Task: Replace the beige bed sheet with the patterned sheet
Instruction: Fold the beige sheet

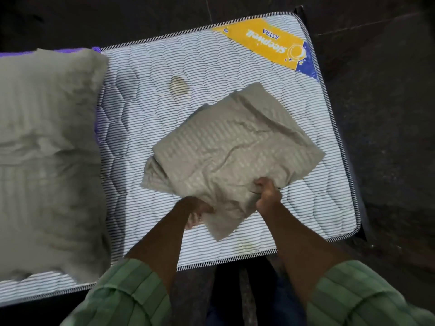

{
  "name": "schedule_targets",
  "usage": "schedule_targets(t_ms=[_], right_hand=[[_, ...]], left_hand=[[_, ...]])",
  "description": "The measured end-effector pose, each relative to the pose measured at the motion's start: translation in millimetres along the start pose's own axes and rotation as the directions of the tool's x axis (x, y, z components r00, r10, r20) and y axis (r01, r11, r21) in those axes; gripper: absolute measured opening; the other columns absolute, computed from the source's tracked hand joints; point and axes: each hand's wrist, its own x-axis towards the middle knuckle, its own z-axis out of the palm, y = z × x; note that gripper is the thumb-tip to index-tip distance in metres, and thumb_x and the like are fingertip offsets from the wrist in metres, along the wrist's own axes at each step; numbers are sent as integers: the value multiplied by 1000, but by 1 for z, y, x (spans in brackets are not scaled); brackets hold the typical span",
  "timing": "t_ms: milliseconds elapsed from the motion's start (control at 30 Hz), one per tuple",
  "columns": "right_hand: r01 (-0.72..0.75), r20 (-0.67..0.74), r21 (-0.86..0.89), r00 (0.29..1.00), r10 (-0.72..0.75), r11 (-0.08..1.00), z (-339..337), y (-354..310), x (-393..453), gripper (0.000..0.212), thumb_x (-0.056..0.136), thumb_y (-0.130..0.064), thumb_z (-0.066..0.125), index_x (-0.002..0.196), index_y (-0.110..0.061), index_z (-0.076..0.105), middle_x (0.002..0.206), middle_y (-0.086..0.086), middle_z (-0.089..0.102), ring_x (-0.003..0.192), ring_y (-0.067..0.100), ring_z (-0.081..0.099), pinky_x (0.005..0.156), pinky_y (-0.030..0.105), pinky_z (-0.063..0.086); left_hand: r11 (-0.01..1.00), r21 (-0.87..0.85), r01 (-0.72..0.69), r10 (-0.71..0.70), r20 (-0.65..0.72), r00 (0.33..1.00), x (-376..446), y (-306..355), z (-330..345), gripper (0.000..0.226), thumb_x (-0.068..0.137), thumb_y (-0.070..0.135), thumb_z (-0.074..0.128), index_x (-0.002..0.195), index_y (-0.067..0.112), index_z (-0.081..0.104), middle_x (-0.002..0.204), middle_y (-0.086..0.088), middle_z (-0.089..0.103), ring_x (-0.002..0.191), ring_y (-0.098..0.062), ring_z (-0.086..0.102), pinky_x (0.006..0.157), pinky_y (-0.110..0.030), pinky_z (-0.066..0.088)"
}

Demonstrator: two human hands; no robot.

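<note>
While a big grey-beige pillow (47, 147) lies at the left of the striped quilted mattress (146, 95), the left hand (196, 212) and right hand (267, 194) both grip the folded beige bed sheet (235, 147) near the middle.

A bare mattress (164, 109) lies on the floor (388, 114), running from left to right ahead of the person. A pillow (47, 149) rests on its left part. A folded sheet (235, 149) lies on its right part, well apart from the pillow. A printed label (266, 43) sits at the far right corner, behind the sheet. Both hands grip the sheet's near edge: left hand (195, 214) at the near left corner, right hand (267, 192) beside it to the right.
</note>
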Motion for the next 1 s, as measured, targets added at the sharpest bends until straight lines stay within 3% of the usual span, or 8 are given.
schedule_targets(t_ms=[67, 133, 233, 433, 633, 733, 867, 1000], right_hand=[[23, 28, -16, 999, -23, 1000, -14, 0, 5, 11, 75, 5, 72, 69, -3, 68, 64, 1, 67, 57, 14, 64, 45, 18, 46], [21, 52, -64, 998, -18, 998, -19, 0, 7, 4, 76, 5, 71, 76, 1, 69, 73, 7, 64, 57, 13, 64, 44, 18, 47], [10, 22, -86, 1000, -8, 996, -18, 4, 9, 16, 74, 2, 75, 88, 9, 73, 77, 11, 63, 48, 12, 60, 41, 20, 46], [-46, -12, 48, 999, 47, 998, -11, 13, 18, 19, 73, 0, 83, 89, 5, 74, 74, 5, 69, 53, 14, 65, 45, 23, 50], [-43, 10, 42, 999, 42, 998, -14, 19, 36, 51, 66, -7, 86, 110, 12, 71, 102, 17, 74, 63, 14, 69, 49, 25, 53], [-50, -57, -60, 997, 47, 997, -12, 21, 52, 64, 38, -27, 92, 95, -2, 77, 96, 10, 78, 74, 22, 72, 65, 36, 61], [13, -89, -187, 996, -30, 982, -6, 22, 66, 62, 41, -39, 93, 94, -12, 77, 87, -8, 73, 81, 17, 72, 75, 32, 60], [36, -63, -127, 997, -45, 991, -6, 25, 68, 60, 43, -30, 95, 97, -8, 78, 95, -1, 78, 88, 24, 75, 79, 36, 62]], left_hand=[[986, 153, -66, 82, -102, 991, 0, 14, -14, 47, 94, 49, 63, 76, 6, 64, 57, -9, 66, 58, -22, 62, 74, -32, 55], [959, 183, -218, 262, -269, 927, 3, 34, -36, 46, 87, 51, 63, 86, 6, 73, 73, -10, 74, 71, -25, 72, 75, -34, 61], [877, 364, -314, 475, -554, 684, -10, 72, -61, 57, 77, 59, 55, 104, 13, 75, 103, -11, 75, 101, -28, 71, 86, -39, 59], [812, 375, -448, 574, -651, 496, -24, 113, -92, 24, 83, 37, 66, 103, 24, 67, 123, -6, 61, 116, -29, 61, 96, -43, 53], [832, 335, -442, 538, -680, 498, -5, 127, -129, 69, 87, 31, 74, 146, 10, 44, 149, -15, 44, 135, -32, 48, 111, -40, 42], [857, 278, -434, 495, -679, 542, 10, 137, -149, 79, 89, 34, 74, 152, 9, 35, 154, -17, 40, 138, -33, 45, 112, -39, 39], [787, 273, -553, 582, -626, 519, 17, 148, -164, 95, 84, 39, 79, 154, -2, 29, 148, -24, 44, 140, -36, 44, 110, -38, 39], [827, 99, -553, 480, -635, 605, 37, 146, -173, 89, 78, 46, 85, 143, 5, 40, 138, -16, 57, 127, -31, 56, 105, -41, 47]])
